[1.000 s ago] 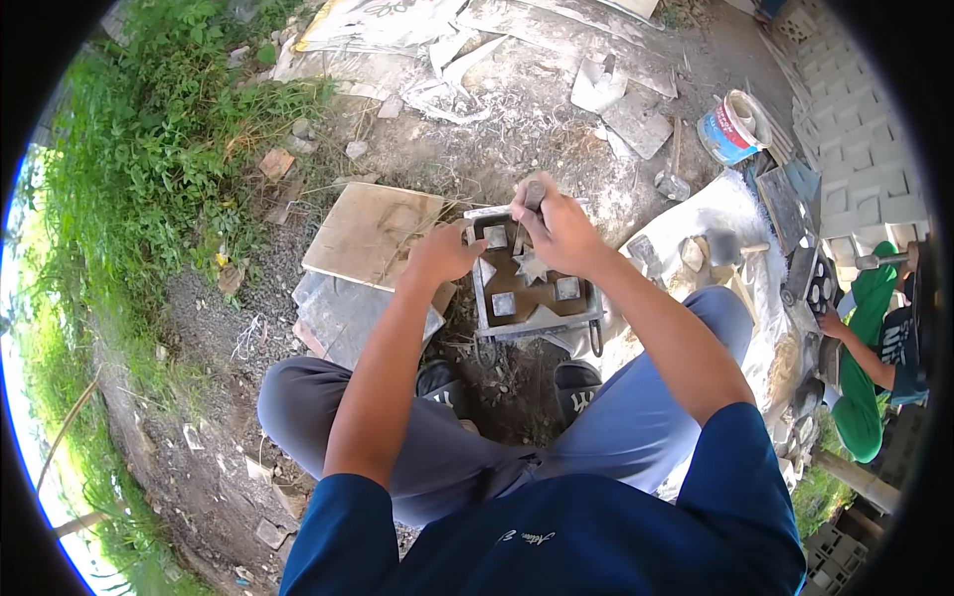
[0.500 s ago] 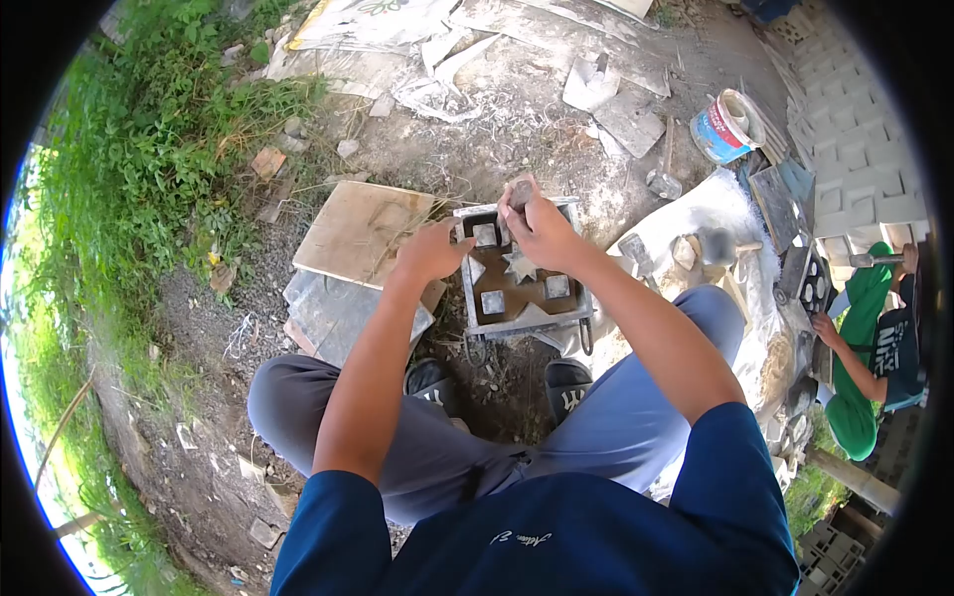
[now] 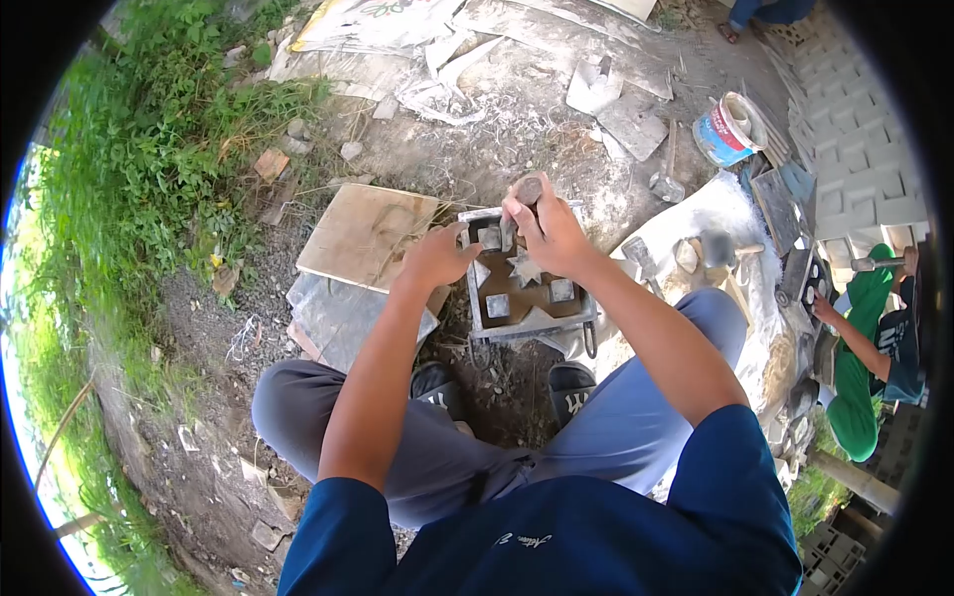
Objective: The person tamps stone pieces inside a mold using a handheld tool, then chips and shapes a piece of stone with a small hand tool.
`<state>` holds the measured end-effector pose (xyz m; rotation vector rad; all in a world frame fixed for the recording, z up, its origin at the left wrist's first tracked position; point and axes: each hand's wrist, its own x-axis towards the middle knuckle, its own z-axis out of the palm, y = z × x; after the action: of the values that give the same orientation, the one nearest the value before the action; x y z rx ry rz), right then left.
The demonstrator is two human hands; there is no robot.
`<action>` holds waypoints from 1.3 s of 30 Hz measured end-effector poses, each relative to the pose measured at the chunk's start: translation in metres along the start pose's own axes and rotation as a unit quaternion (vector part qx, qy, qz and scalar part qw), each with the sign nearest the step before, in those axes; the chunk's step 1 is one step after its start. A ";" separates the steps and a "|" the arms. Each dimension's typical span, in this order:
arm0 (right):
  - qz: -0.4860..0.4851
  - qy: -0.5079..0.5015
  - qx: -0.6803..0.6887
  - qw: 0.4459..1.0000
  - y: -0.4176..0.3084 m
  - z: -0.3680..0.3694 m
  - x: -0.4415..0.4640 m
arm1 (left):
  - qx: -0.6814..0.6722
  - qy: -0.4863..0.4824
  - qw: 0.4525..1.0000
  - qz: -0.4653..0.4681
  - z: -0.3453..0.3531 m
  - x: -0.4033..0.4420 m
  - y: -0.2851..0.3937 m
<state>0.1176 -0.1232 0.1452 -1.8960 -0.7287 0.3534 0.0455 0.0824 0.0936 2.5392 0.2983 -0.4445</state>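
Note:
A rectangular metal mould (image 3: pixel 537 326) lies on the ground in front of my feet, with square blocks and a star-shaped piece (image 3: pixel 524 270) inside. My right hand (image 3: pixel 550 233) is closed around a tool with a round, grey-brown end (image 3: pixel 529 191), held upright over the mould's far side. The tool's lower part is mostly hidden by my fingers. At the mould's far left corner, my left hand (image 3: pixel 439 256) rests with thumb and fingers apart, touching the frame beside a square block (image 3: pixel 489 238).
A wooden board (image 3: pixel 363 236) overlaps grey slabs (image 3: pixel 353 323) on the left. A bucket (image 3: pixel 728 131) stands at the upper right. A mallet (image 3: pixel 717 248) lies on a white sack. Another person in green (image 3: pixel 853 377) works at far right; someone's foot (image 3: pixel 730 33) shows at top right.
My right hand and its tool have shifted slightly over the mould's far side. My left hand stays at the corner. The co-worker's hand has moved upward, and a person's foot has appeared at the top right.

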 end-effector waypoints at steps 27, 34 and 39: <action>-0.018 0.015 -0.132 0.991 -0.016 -0.035 -0.001 | -0.028 -0.003 0.999 0.038 -0.004 0.001 0.013; -0.088 0.184 -0.134 0.970 -0.013 -0.060 -0.012 | -0.051 0.074 0.992 0.084 0.014 0.023 0.013; -0.155 0.176 -0.127 0.964 0.000 -0.067 -0.015 | 0.003 0.071 0.994 0.081 0.025 0.029 0.019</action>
<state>0.1426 -0.1810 0.1729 -1.9702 -0.8393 -0.2831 0.0718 0.0565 0.0718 2.5805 0.1419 -0.2032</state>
